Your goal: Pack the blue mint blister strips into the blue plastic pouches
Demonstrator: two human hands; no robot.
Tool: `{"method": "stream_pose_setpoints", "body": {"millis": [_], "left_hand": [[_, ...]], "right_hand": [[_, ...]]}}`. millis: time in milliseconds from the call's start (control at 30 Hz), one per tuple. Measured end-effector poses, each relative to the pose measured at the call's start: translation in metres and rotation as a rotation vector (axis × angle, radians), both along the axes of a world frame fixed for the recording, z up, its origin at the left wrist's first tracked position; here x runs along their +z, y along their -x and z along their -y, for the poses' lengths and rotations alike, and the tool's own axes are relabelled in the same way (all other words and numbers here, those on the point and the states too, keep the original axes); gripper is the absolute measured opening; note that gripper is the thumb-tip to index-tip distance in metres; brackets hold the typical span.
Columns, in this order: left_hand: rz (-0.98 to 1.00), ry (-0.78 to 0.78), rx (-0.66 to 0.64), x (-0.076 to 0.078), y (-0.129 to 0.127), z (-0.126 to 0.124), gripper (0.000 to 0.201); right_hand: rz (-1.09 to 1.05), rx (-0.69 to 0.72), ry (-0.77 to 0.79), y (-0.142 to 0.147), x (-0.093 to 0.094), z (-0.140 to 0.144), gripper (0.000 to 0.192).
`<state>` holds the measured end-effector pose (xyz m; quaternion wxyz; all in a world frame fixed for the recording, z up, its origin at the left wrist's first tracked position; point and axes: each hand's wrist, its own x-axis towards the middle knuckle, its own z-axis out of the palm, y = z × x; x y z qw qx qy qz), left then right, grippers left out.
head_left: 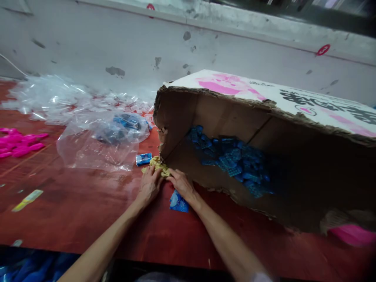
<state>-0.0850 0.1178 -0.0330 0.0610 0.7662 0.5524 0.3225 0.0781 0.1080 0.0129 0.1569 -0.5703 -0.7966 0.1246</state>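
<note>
A crumpled yellow cloth (161, 167) lies on the red table against the lower left corner of a torn cardboard box (160, 137). My left hand (150, 185) has its fingers curled over the cloth from the near side. From the right, my right hand (182, 184) pinches the cloth's edge. Just beyond my left hand is a small blue packet (143, 158). Another blue packet (178, 201) lies flat below my right hand, partly covered by the wrist. Blue packaged pieces (235, 156) are heaped inside the box, which lies with its open side towards me.
Left of the box rests a clear plastic bag (100, 152) with blue items in it. Clear plastic pieces (49, 96) are piled by the wall. Pink plastic parts (20, 143) and a yellow-handled cutter (28, 200) lie at left. Something pink (354, 234) sits at the box's right end.
</note>
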Motion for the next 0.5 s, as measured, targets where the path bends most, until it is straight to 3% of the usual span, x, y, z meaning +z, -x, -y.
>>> {"method": "stream_pose_setpoints", "body": {"millis": [133, 267, 367, 500], "left_hand": [[0.244, 0.009, 0.083, 0.015, -0.006, 0.038, 0.028], [0.572, 0.167, 0.136, 0.026, -0.017, 0.09, 0.025], [0.804, 0.369, 0.235, 0.03, -0.032, 0.119, 0.027], [1.215, 0.79, 0.352, 0.033, -0.056, 0.133, 0.051]], "right_hand": [[-0.01, -0.059, -0.025, -0.037, -0.004, 0.056, 0.023], [0.001, -0.156, -0.044, -0.046, -0.02, 0.094, 0.013], [-0.013, -0.188, -0.066, -0.042, -0.024, 0.099, 0.011], [-0.071, -0.172, -0.105, -0.041, -0.011, 0.104, 0.012]]}}
